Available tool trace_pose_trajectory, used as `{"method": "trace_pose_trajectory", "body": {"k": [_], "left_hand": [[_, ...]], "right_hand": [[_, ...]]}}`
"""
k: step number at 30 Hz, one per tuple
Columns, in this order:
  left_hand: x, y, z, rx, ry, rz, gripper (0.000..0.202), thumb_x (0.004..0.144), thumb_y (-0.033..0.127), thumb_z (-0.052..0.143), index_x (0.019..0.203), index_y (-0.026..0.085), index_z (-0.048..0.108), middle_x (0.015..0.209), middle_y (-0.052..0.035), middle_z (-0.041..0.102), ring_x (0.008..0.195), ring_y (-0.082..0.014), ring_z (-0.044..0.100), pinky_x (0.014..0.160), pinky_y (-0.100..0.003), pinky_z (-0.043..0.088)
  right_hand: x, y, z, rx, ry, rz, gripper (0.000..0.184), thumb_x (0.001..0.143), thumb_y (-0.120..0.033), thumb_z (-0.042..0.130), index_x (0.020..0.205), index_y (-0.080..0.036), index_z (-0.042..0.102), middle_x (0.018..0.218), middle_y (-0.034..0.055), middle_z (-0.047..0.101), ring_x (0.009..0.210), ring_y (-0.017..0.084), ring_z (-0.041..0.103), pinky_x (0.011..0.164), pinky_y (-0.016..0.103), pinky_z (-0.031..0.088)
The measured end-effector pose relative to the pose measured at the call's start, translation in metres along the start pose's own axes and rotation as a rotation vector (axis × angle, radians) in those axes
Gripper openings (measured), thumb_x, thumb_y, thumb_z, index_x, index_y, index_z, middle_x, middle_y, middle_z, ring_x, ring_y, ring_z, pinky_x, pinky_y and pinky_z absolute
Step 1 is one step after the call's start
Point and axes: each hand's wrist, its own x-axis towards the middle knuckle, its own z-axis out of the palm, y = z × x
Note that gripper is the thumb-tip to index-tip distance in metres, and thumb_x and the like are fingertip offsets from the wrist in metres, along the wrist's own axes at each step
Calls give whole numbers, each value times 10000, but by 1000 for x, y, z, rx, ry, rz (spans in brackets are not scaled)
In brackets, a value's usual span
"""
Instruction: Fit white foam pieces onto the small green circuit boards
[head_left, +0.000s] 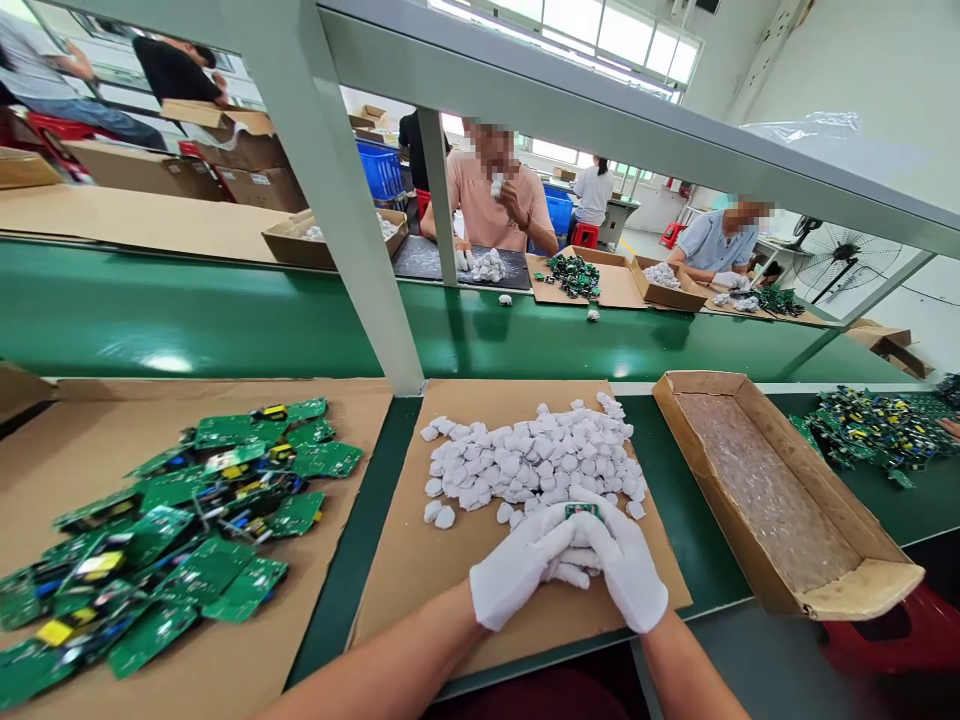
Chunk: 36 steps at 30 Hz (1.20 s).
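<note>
Both of my hands wear white gloves and meet over the cardboard sheet (420, 580) in front of me. Between the thumbs and fingers of my left hand (521, 560) and my right hand (626, 560) sits a small green circuit board (582, 510), only partly visible. Both hands are closed around it, and whatever lies beneath it in the fingers is hidden. Just beyond my fingertips spreads a heap of small white rounded pieces (532, 455) on the same cardboard.
Left lies a pile of larger green circuit boards (210, 560) on cardboard. A long cardboard box (862, 590) with a clear plastic lining stands right, beside more boards (862, 430). A metal post (337, 200) rises ahead before a green belt (187, 310). Co-workers sit opposite.
</note>
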Motion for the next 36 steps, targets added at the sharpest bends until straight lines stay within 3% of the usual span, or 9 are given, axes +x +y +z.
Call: {"method": "trace_pose_trajectory", "body": {"k": [10, 16, 18, 21, 23, 25, 31, 34, 36], "left_hand": [[1, -7, -3, 279, 59, 78, 333, 770, 426, 601, 958, 154, 565, 814, -32, 565, 704, -116, 529, 604, -222, 458], [-1, 0, -1, 242, 33, 100, 343, 764, 420, 604, 980, 156, 570, 820, -25, 543, 708, -111, 517, 590, -213, 448], [0, -1, -1, 250, 15, 105, 309, 737, 384, 638, 928, 149, 577, 789, -21, 551, 714, -120, 533, 593, -216, 456], [3, -9, -4, 314, 103, 80, 245, 722, 342, 649, 835, 139, 568, 708, -19, 570, 652, -128, 565, 510, -198, 445], [5, -15, -8, 365, 211, 71, 229, 738, 338, 629, 827, 138, 561, 666, -20, 579, 594, -127, 573, 445, -184, 421], [5, -17, -10, 379, 237, 71, 227, 730, 327, 639, 829, 137, 567, 652, -19, 583, 577, -126, 573, 437, -187, 423], [2, 2, -5, 83, 26, -53, 324, 668, 330, 717, 910, 149, 599, 790, -35, 604, 740, -142, 609, 639, -233, 476], [1, 4, -4, -62, 67, -116, 282, 744, 382, 647, 869, 134, 596, 748, -34, 583, 689, -123, 607, 642, -236, 467], [1, 0, -5, -124, 84, -107, 286, 742, 392, 647, 834, 128, 589, 722, -31, 582, 645, -117, 597, 636, -251, 473]], "right_hand": [[-1, -1, 6, -50, 47, 23, 405, 843, -432, 525, 1174, -211, 599, 984, 51, 692, 872, 204, 632, 785, 292, 513], [0, -1, 1, 26, -17, 1, 420, 905, -449, 412, 1207, -207, 574, 1078, 61, 659, 1000, 205, 590, 920, 335, 451], [-1, 0, 3, -14, 15, 19, 440, 893, -465, 432, 1224, -205, 560, 1032, 57, 674, 945, 199, 608, 888, 324, 470], [-2, 2, 8, -38, 42, 41, 443, 892, -472, 426, 1201, -194, 580, 952, 51, 695, 823, 190, 631, 795, 308, 512], [-2, 3, 12, -11, 39, 35, 435, 901, -467, 407, 1166, -187, 607, 957, 54, 697, 794, 188, 634, 795, 311, 516], [-2, 3, 15, 8, 51, 24, 428, 898, -465, 417, 1156, -189, 616, 974, 57, 697, 807, 193, 635, 815, 319, 512], [1, 4, 9, 93, 64, 52, 450, 897, -504, 395, 1151, -207, 619, 1056, 62, 676, 982, 223, 613, 878, 354, 495], [1, 2, 5, 90, 19, -4, 477, 912, -513, 345, 1162, -203, 608, 1118, 71, 653, 1073, 220, 573, 963, 377, 438], [-1, 0, 5, 31, 1, -22, 438, 893, -480, 421, 1203, -210, 572, 1154, 69, 636, 1090, 216, 566, 968, 361, 436]]}}
